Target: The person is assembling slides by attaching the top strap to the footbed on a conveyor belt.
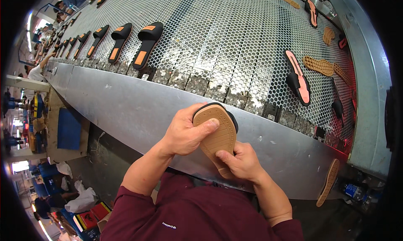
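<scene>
Both my hands grip one slide sandal (215,132), its tan sole turned up toward me and its black upper showing along the far edge. My left hand (184,132) wraps the wide toe end, thumb pressed on the sole. Lower down, my right hand (242,160) holds the narrower heel part, its thumb lying on the sole too. The fingers behind the sandal are hidden. It is held above the metal ledge (138,104) in front of the conveyor.
A mesh conveyor (210,43) carries a row of black slides (147,43) at left. At right lie an upturned black upper (298,79) with a pink underside and tan soles (318,66). Another sole (328,183) rests at the ledge's right end, beside a bottle (354,191). A metal housing (371,73) bounds the right.
</scene>
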`<state>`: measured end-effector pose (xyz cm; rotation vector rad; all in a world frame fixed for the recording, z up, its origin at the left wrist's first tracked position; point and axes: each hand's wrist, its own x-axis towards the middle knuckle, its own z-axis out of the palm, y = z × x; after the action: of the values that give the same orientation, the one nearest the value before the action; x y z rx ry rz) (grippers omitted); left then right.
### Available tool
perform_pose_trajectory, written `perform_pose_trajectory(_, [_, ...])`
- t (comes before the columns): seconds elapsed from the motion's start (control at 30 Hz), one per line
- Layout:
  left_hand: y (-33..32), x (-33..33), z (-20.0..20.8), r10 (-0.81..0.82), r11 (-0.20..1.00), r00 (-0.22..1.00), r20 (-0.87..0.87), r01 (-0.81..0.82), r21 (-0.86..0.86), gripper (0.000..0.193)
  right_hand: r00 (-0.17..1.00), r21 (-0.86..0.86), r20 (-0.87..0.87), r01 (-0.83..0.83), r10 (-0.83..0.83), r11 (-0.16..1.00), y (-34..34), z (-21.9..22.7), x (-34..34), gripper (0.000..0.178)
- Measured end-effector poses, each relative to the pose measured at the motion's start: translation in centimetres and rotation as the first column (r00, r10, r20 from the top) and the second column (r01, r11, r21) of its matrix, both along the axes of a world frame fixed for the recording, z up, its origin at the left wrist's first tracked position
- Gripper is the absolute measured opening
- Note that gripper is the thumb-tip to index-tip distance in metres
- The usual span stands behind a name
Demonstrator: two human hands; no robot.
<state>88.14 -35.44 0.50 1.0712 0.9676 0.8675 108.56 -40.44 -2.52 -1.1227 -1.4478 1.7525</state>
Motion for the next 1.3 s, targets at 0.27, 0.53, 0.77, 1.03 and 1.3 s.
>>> perform_pose_trajectory(0.27, [0.8, -0.2, 2.4, -0.105, 0.988, 0.971, -0.213, 0.126, 0.088, 0.035, 0.999, -0.096, -0.037, -0.027, 0.023, 0.995, -0.3, 0.2, 0.8, 0.029])
perform_pose_trajectory(0.53, [0.3, 1.2, 1.8, 0.036, 0.956, 0.934, -0.356, 0.072, 0.284, 0.021, 0.997, 0.002, 0.049, -0.053, 0.053, 0.999, -0.3, 0.1, 2.0, 0.030])
perform_pose_trajectory(0.77, [-1.2, 2.2, 0.9, 0.163, 0.987, 0.971, -0.175, -0.162, 0.019, 0.025, 0.919, 0.063, 0.352, -0.215, 0.180, 0.975, 0.6, 2.4, 5.6, 0.034])
perform_pose_trajectory(1.03, [-2.8, 3.0, -1.9, 0.516, 0.706, 0.603, -0.609, 0.103, 0.700, 0.052, 0.920, -0.327, -0.167, 0.287, -0.354, 0.900, -0.5, -1.6, 11.6, 0.044])
perform_pose_trajectory(1.3, [-3.0, 10.4, -1.5, 0.116, 0.588, 0.653, -0.748, 0.562, 0.582, 0.071, 0.957, -0.089, -0.119, 0.255, -0.264, 0.963, -0.7, -0.1, 9.7, 0.044])
